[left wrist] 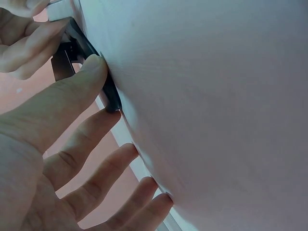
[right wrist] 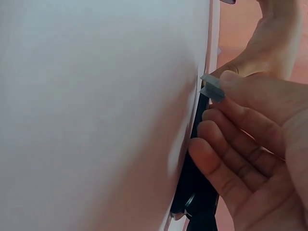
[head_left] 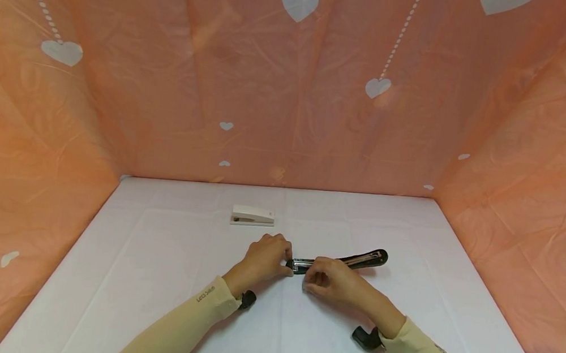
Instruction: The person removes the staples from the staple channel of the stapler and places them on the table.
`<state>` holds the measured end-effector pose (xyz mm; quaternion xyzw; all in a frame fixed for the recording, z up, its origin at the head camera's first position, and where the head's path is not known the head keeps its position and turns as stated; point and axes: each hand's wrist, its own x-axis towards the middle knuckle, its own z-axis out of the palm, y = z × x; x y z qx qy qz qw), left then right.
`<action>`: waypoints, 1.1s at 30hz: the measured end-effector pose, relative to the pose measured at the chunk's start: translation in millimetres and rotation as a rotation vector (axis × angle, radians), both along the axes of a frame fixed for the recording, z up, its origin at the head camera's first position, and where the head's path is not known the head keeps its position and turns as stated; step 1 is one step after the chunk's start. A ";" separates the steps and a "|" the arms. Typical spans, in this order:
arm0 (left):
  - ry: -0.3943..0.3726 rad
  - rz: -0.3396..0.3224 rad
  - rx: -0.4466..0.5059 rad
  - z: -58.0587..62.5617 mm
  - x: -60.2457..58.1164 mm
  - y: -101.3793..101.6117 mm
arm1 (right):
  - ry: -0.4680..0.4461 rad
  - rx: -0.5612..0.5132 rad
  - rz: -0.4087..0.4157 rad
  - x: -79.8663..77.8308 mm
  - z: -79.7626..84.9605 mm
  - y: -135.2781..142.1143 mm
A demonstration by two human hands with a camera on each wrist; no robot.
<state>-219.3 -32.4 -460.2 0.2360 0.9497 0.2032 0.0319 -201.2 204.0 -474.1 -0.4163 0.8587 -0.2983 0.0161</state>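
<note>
A black stapler [head_left: 368, 259] lies opened out on the white table, its long top part swung back to the right. My left hand [head_left: 266, 257] pinches the front end of its base [left wrist: 112, 91] between thumb and forefinger, while the other fingertips touch the cloth. In my right hand [head_left: 336, 282], thumb and forefinger pinch a short grey staple strip [right wrist: 212, 88], its channel shape visible in the right wrist view. That hand is held close over the middle of the stapler [right wrist: 195, 190] and covers part of it. The strip is hidden in the head view.
Behind my left hand stands a white stapler [head_left: 252, 217]. A white cloth covers the table [head_left: 160, 278]. Orange curtains [head_left: 290, 97] with pale hearts enclose the back and both sides. Dark wrist cameras [head_left: 366, 338] stick out below both sleeves.
</note>
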 end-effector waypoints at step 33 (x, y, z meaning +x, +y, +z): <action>0.014 -0.005 -0.019 0.0 -0.3 1.4 | -0.018 0.076 -0.048 5.9 3.7 6.0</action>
